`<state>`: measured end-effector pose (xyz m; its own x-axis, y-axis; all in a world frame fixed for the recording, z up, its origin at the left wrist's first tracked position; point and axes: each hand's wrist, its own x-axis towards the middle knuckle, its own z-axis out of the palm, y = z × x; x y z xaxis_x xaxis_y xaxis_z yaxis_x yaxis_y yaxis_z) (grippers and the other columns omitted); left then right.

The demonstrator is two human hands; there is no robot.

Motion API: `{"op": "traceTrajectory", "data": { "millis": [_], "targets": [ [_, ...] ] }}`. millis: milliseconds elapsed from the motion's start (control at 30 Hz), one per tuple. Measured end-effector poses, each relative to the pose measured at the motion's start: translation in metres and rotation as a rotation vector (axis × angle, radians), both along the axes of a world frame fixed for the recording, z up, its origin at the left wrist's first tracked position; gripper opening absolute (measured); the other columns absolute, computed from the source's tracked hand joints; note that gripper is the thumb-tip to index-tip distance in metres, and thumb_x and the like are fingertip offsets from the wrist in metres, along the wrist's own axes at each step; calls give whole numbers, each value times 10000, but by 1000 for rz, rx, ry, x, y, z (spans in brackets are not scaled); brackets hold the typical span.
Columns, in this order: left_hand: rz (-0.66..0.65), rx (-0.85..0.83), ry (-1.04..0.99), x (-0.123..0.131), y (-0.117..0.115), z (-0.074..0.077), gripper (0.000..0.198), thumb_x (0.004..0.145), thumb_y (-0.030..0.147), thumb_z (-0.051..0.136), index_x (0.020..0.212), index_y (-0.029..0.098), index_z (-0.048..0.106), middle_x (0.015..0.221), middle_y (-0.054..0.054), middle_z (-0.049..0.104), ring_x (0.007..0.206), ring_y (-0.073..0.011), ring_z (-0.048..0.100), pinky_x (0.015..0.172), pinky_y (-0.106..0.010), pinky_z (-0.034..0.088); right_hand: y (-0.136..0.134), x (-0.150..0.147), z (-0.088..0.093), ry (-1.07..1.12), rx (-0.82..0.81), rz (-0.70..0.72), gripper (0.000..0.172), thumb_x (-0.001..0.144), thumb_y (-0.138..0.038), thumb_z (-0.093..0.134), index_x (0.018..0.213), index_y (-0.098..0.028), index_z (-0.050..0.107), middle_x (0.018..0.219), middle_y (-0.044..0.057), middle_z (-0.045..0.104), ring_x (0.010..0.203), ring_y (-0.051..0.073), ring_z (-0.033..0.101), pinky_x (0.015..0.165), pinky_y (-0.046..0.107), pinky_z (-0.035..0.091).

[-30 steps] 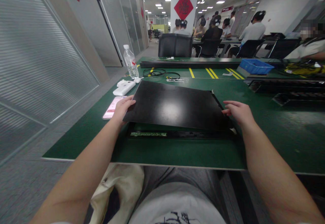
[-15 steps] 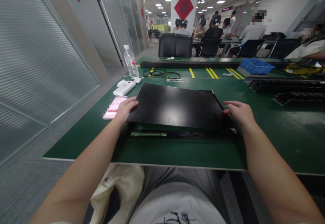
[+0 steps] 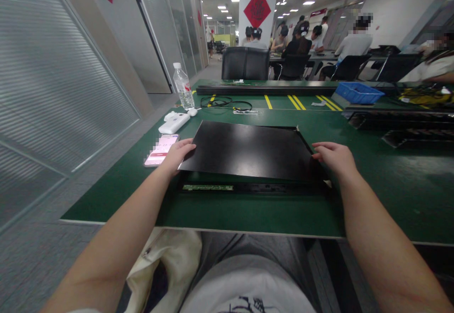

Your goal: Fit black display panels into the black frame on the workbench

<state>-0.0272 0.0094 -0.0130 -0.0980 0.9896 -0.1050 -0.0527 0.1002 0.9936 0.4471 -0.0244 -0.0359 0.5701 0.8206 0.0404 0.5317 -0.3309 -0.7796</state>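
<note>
A glossy black flat panel [image 3: 244, 150], looking like a display screen, lies over a thin black frame [image 3: 305, 139]. Its left side is raised and its right side sits low in the frame. My left hand [image 3: 179, 154] is closed on the panel's left edge, thumb on top and the other fingers partly hidden beneath. At the right side, my right hand [image 3: 333, 158] has its fingers pinched on the frame's edge, close to the panel. Below the panel's near edge shows a narrow green circuit board [image 3: 207, 187] in a dark strip.
Left of the panel lie a phone [image 3: 161, 151] and a white device [image 3: 174, 123]; a water bottle [image 3: 183, 88] stands behind. Farther back are a black cable [image 3: 227, 102], a blue bin [image 3: 358, 92] and long black bars [image 3: 407, 117]. People sit at tables beyond.
The panel's raised left side has come down slightly, and my left hand has gone with it. My right hand has stayed nearly still.
</note>
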Motion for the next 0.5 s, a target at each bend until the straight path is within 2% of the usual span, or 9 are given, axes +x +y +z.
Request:
{"op": "traceTrajectory", "data": {
  "millis": [267,500],
  "targets": [
    [-44,0,28,-4,3,-4,287,680,203,750,955,157,815,769,-44,804,715,-221,757,690,-293,616,-3,-3,7,-89,-35,12,329,743,-342,650,994,-242,837,749,56,777,727,251,715,743,377,557],
    [-23,-8,1,0,-2,1,283,684,185,772,963,154,803,808,-59,820,773,-235,780,717,-297,627,-3,-5,7,-118,-48,15,315,764,-351,635,983,-254,839,762,46,780,759,258,720,763,385,552]
  ]
}}
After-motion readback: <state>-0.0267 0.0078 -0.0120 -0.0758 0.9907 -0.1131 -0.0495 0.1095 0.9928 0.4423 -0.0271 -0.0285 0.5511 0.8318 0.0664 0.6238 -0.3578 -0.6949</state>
